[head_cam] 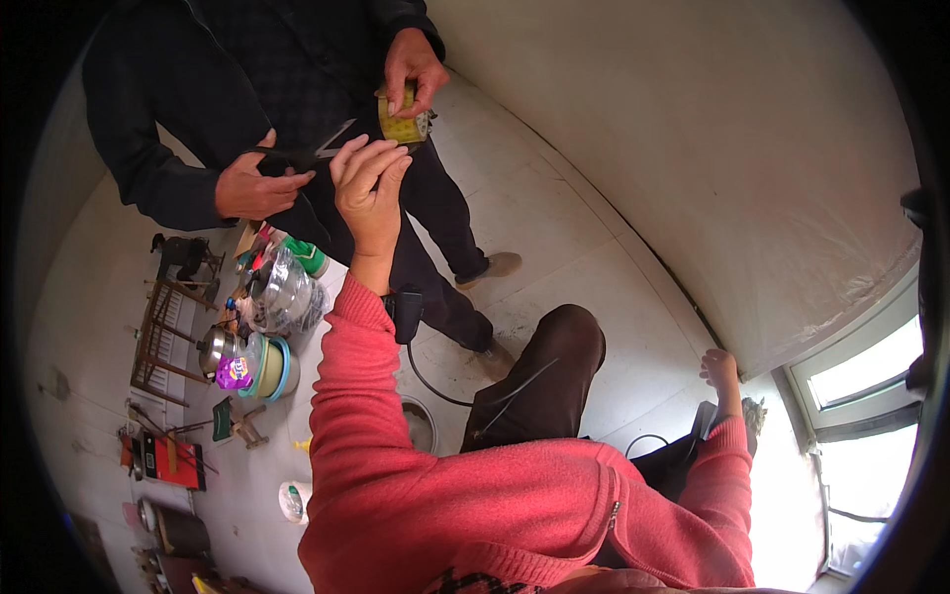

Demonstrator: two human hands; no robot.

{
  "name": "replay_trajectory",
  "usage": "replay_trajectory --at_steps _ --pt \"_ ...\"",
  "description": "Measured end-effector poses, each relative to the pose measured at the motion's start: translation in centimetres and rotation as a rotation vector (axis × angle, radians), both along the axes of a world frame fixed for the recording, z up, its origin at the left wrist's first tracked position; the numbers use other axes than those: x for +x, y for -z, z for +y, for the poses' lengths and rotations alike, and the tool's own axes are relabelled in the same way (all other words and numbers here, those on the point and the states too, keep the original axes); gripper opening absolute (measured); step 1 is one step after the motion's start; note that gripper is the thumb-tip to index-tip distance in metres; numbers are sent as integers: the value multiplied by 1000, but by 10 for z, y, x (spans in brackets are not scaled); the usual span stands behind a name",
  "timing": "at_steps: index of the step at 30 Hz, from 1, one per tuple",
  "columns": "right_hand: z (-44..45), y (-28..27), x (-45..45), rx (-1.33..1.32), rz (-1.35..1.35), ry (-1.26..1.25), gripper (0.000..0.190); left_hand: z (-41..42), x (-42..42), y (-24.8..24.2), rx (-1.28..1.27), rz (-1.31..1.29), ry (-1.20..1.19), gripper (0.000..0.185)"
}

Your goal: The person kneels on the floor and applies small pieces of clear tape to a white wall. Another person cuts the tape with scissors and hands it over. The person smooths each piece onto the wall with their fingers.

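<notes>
My left hand [371, 185] is raised, its fingertips bunched at the lower edge of a roll of yellowish adhesive tape [401, 128]. Whether they pinch the tape's end is hard to see. Another person's hand [415, 70] holds that roll from above. In the same person's other hand [260, 182] are dark-handled scissors [323, 151], blades apart, just left of my fingers. My right hand [720, 369] hangs off to the right near the foot of the wall, fingers curled, with nothing visible in it.
Facing me stands the other person in dark clothes [297, 67]. My brown-trousered knee [571, 341] is below, with a round container [419, 423] beside it. Left are a clear plastic bag [286, 293], stacked basins [276, 371], a metal pot [220, 349] and wooden furniture [159, 341]. A pale wall [690, 148] rises right.
</notes>
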State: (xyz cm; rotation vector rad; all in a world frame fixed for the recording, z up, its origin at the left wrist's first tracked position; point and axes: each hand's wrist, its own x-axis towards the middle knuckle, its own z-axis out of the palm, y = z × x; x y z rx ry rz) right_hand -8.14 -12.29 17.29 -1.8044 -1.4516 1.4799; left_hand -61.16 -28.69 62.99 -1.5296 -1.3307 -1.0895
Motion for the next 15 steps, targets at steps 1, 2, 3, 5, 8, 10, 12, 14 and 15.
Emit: replay_trajectory --at_steps 1,2,3,5,8,10,12,14,15 --pt "-1 -1 0 10 13 -3 34 -1 1 0 1 -4 4 11" --pt "-2 -2 1 15 17 3 34 -2 4 0 3 -6 9 11" --pt "-2 -2 1 4 1 22 33 -3 5 0 8 -9 10 11" --pt "-3 -1 2 22 23 16 32 -4 7 0 18 -15 16 11" --pt "-2 2 3 24 29 3 32 -4 7 0 26 -21 3 10" --pt "0 6 4 32 28 -4 30 -5 6 1 26 -10 -8 10" --pt "1 12 5 34 1 8 28 -6 4 1 32 6 -16 9" --pt "1 18 5 68 55 28 20 -7 0 1 6 38 -71 10" --pt "1 20 2 88 56 33 18 -8 -3 1 12 72 -78 11"
